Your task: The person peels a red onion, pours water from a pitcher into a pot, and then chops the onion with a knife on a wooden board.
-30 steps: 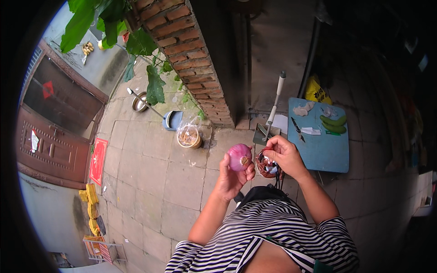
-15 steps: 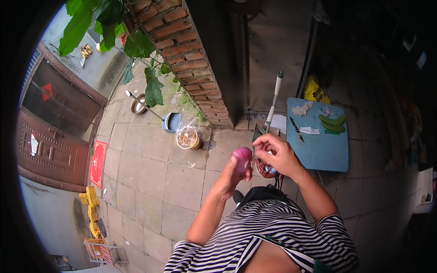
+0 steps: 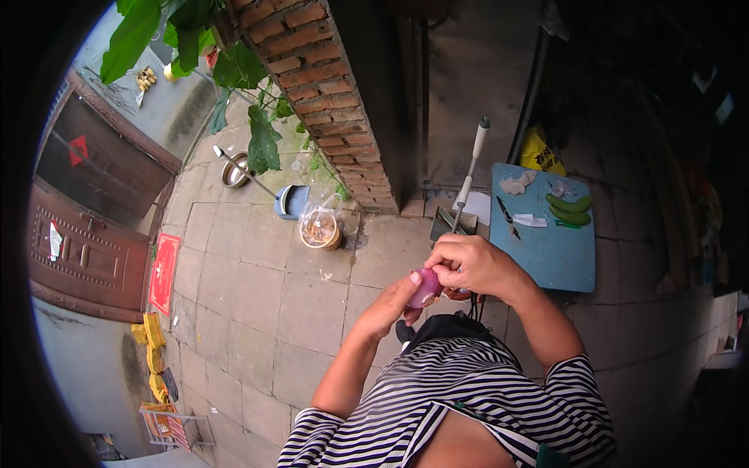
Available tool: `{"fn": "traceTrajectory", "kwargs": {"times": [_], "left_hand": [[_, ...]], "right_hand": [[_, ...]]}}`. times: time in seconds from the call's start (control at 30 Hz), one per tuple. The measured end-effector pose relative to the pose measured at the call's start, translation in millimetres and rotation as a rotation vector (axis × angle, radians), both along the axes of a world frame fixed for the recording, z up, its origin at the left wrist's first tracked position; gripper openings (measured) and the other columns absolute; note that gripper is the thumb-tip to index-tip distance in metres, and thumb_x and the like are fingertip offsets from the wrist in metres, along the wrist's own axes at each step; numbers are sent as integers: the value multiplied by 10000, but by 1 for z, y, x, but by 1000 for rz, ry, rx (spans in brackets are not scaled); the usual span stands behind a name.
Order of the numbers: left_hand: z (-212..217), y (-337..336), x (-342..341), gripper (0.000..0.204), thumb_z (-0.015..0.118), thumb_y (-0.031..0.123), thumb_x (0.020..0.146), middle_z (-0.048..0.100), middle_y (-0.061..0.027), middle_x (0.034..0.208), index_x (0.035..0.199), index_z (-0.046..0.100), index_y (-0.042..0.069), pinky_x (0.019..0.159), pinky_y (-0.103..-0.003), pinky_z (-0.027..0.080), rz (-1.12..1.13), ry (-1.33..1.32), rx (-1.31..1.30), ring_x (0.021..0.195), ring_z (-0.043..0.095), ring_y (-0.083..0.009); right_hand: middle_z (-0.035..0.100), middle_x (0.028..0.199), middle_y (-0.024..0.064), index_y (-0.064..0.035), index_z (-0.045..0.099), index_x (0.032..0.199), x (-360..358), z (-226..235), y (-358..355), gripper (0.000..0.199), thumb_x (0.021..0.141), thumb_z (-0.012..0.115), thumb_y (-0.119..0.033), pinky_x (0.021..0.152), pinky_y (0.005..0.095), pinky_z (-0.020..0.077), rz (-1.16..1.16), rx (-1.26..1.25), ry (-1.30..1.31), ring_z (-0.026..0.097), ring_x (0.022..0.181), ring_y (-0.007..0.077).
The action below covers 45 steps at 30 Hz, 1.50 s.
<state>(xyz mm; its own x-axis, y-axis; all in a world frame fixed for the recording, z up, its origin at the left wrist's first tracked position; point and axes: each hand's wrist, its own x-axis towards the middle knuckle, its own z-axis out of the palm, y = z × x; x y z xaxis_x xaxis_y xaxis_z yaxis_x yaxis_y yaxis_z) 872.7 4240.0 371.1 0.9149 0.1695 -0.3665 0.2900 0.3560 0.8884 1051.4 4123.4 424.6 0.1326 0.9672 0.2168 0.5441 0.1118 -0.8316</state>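
Both hands [image 3: 437, 285] gripping onion [image 3: 425, 287], blue table [image 3: 546, 249] beside

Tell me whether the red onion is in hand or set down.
In hand. The left hand cups the red onion from below while the right hand fingers grip its top, above the paved ground.

One purple onion [image 3: 427, 287]; two green cucumbers [image 3: 569, 209] (on the blue table [image 3: 546, 257]); one knife [image 3: 507, 220].

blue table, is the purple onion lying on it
No, the purple onion is held up between the left hand and right hand, apart from the blue table, which bears two green cucumbers.
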Motion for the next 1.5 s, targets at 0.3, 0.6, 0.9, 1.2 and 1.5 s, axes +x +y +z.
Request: {"fn": "traceTrajectory", "kwargs": {"times": [0.3, 0.6, 0.9, 1.2, 1.5], "left_hand": [[-8, 4, -5, 716, 336, 692, 926, 550, -41, 735, 995, 576, 21, 491, -250, 360, 41, 50, -108, 513, 442, -120], [-5, 0, -3, 735, 379, 726, 890, 523, -24, 682, 971, 574, 23, 473, -241, 343, 52, -33, -334, 477, 412, -109], [-3, 0, -1, 729, 379, 750, 872, 513, -32, 674, 1002, 546, 53, 437, -247, 348, 149, -34, -406, 475, 414, -108], [-5, -2, 0, 878, 282, 807, 846, 409, -11, 499, 1046, 576, 4, 405, -270, 331, 115, 55, -307, 397, 356, -130], [-6, 4, 3, 921, 224, 852, 809, 388, -6, 465, 995, 604, 34, 418, -254, 299, 153, -83, -711, 367, 331, -138]], "right_hand": [[602, 858, 84, 20, 642, 915, -11, -1, -5, 94, 845, 586, -12, 638, 288, 495, -84, 91, 86, 608, 709, 161], [601, 809, 74, 0, 572, 882, -6, -24, 0, 74, 880, 615, -61, 649, 302, 492, -389, 48, 164, 620, 726, 204], [576, 802, 13, 4, 584, 981, -23, -12, -6, 148, 862, 660, -38, 588, 219, 485, -210, 2, 350, 577, 701, 60], [575, 822, 81, 14, 584, 878, -18, -25, -6, 94, 804, 626, -26, 619, 257, 490, -286, -24, 210, 585, 661, 131], [567, 869, 40, 11, 583, 918, -27, -19, -6, 76, 844, 600, 6, 620, 247, 486, -281, 60, 322, 585, 712, 114]]}}
